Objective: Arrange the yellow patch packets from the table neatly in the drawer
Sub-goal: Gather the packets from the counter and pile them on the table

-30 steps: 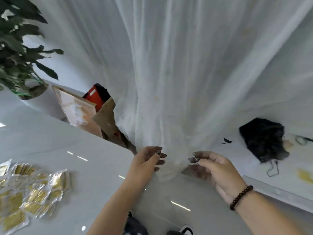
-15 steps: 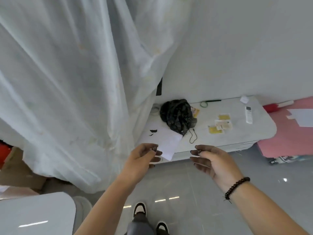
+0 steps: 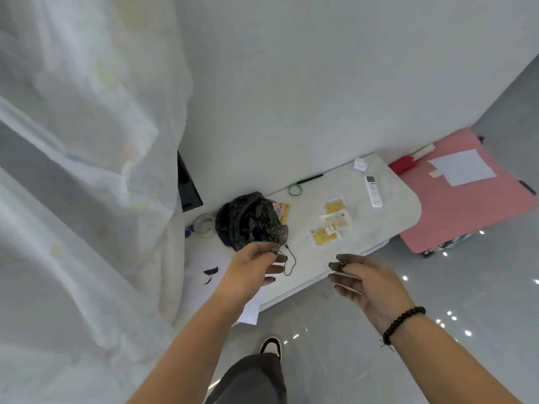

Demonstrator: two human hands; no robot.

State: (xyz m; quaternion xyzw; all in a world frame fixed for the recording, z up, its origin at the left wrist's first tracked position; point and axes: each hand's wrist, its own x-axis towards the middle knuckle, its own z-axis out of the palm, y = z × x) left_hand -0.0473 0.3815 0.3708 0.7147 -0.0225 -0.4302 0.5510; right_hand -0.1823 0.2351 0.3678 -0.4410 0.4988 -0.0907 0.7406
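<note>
— White cabinet top point(image 3: 388, 205) runs across the middle of the frame, set against a pale wall; what else do you read there?

— On my feed a sheer white curtain point(image 3: 87, 170) fills the whole left side. Toward the centre sits a crumpled black bag point(image 3: 248, 220), with a roll of tape point(image 3: 204, 225) just left of it and a green ring point(image 3: 295, 189) above and right. A white remote point(image 3: 373, 191) lies upper right on the top, and a pink board point(image 3: 466, 205) leans at the far right.

— And the yellow patch packets?

— I see three yellow patch packets point(image 3: 332, 224) in a small overlapping cluster right of the bag, near the middle of the cabinet top. I can't make out any drawer.

— Hands?

— Both are raised in the lower centre, apart from each other. My read on the left hand point(image 3: 253, 272): fingers loosely curled, nothing in them, hovering in front of the bag. The right hand point(image 3: 367, 284) is relaxed too, fingers spread, empty, with a dark bead bracelet point(image 3: 404, 323) at the wrist. Neither touches the packets.

— Anything below?

— Grey glossy floor point(image 3: 437, 287), one shoe point(image 3: 271, 346) at bottom centre.
</note>
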